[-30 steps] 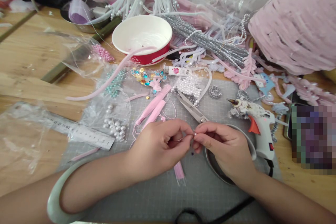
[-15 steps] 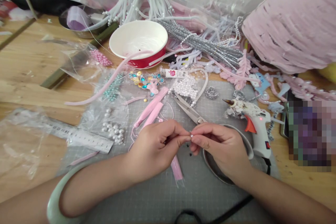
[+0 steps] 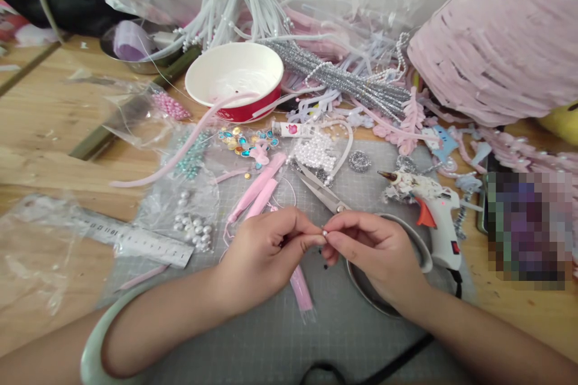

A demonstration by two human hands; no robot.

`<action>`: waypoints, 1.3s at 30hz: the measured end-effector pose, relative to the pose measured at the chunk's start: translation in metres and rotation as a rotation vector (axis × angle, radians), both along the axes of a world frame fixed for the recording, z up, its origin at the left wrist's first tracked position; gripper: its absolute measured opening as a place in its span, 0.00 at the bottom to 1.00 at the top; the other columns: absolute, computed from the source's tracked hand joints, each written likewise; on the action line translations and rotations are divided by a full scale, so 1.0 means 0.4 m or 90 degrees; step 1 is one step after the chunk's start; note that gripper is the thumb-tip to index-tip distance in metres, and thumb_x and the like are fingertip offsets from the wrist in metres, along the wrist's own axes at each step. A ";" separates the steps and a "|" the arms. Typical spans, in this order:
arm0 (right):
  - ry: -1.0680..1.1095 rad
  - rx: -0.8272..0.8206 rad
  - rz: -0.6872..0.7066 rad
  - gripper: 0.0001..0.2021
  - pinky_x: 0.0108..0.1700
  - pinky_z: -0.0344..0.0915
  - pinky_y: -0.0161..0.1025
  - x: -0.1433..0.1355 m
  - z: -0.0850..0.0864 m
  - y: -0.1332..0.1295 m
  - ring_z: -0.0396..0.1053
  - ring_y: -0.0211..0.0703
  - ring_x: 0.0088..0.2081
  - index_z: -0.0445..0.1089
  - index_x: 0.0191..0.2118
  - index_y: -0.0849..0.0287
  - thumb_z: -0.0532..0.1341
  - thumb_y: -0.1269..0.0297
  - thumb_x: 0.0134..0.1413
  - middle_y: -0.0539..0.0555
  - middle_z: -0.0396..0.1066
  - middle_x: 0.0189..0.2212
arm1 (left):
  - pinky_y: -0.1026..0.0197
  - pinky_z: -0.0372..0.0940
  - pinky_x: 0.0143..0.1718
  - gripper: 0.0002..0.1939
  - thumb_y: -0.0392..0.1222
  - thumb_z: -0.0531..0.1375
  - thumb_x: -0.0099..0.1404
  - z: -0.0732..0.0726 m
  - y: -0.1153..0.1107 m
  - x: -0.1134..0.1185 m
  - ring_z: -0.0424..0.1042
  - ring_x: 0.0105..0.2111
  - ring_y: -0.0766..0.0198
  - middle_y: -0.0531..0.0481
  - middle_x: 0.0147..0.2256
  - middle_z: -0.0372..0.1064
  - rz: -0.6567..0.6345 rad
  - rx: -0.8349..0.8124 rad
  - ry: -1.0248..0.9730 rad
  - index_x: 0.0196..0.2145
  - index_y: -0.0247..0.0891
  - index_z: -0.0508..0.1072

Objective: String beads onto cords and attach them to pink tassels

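Thumb and forefinger of my left hand [image 3: 271,246] are pinched together, and they meet the pinched fingertips of my right hand [image 3: 372,255]. Between the two pinches shows a small white pearl bead [image 3: 324,233], which both hands grip. A pink tassel [image 3: 301,290] sticks out below my left hand; whether it is joined to the bead is hidden. More pink tassels [image 3: 257,186] lie behind that hand on the grey cutting mat [image 3: 253,349]. Just beyond my fingers rest open scissors [image 3: 323,191], their handles partly covered by my right hand.
A glue gun [image 3: 433,204] with a lit red light lies at right, near a phone [image 3: 484,204]. White beads [image 3: 313,151], a steel ruler [image 3: 135,237] and bags of beads surround the mat. Behind stand a red and white bowl [image 3: 244,108] and silver pipe cleaners [image 3: 343,75].
The view has shifted slightly. Both hands keep their pinch at nearly the same place, and the white bead shows a little more clearly between the fingertips.
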State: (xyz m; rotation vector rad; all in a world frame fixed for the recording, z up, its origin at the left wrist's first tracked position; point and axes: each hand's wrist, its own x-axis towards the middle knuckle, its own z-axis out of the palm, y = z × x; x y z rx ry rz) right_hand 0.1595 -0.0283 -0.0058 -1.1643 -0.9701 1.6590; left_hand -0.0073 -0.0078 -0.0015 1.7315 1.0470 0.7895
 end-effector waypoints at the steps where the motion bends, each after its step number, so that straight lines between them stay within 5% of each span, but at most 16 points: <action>1: -0.002 0.000 0.003 0.02 0.25 0.69 0.29 0.000 0.000 0.001 0.70 0.33 0.22 0.74 0.29 0.60 0.64 0.71 0.44 0.49 0.72 0.20 | 0.73 0.61 0.24 0.05 0.33 0.58 0.59 -0.002 -0.001 -0.001 0.68 0.22 0.73 0.55 0.22 0.72 0.003 0.007 0.004 0.26 0.34 0.72; 10: 0.017 -0.034 0.014 0.03 0.26 0.69 0.30 0.002 -0.004 0.006 0.69 0.33 0.23 0.73 0.30 0.60 0.64 0.69 0.45 0.48 0.72 0.20 | 0.73 0.60 0.23 0.05 0.36 0.57 0.60 -0.004 0.002 -0.001 0.67 0.21 0.73 0.54 0.23 0.71 -0.009 -0.013 0.002 0.27 0.35 0.72; 16: -0.019 -0.020 0.016 0.03 0.26 0.67 0.28 0.002 -0.003 0.007 0.67 0.30 0.22 0.73 0.30 0.60 0.64 0.68 0.46 0.47 0.71 0.20 | 0.72 0.50 0.16 0.02 0.35 0.56 0.58 -0.003 -0.008 -0.001 0.53 0.16 0.75 0.61 0.17 0.52 -0.011 -0.030 0.012 0.31 0.36 0.67; 26: -0.039 -0.021 0.019 0.03 0.26 0.66 0.27 0.002 -0.003 0.005 0.67 0.29 0.22 0.73 0.30 0.60 0.64 0.68 0.46 0.47 0.70 0.20 | 0.71 0.51 0.17 0.01 0.34 0.53 0.58 -0.009 -0.010 0.001 0.54 0.18 0.73 0.59 0.19 0.54 -0.018 -0.109 -0.006 0.30 0.37 0.63; 39: -0.066 -0.005 0.018 0.04 0.26 0.67 0.31 0.000 -0.003 0.005 0.68 0.33 0.22 0.72 0.30 0.61 0.64 0.66 0.47 0.48 0.70 0.20 | 0.71 0.51 0.18 0.04 0.34 0.52 0.59 -0.005 -0.007 0.000 0.55 0.18 0.74 0.59 0.18 0.55 -0.023 -0.051 0.030 0.27 0.36 0.64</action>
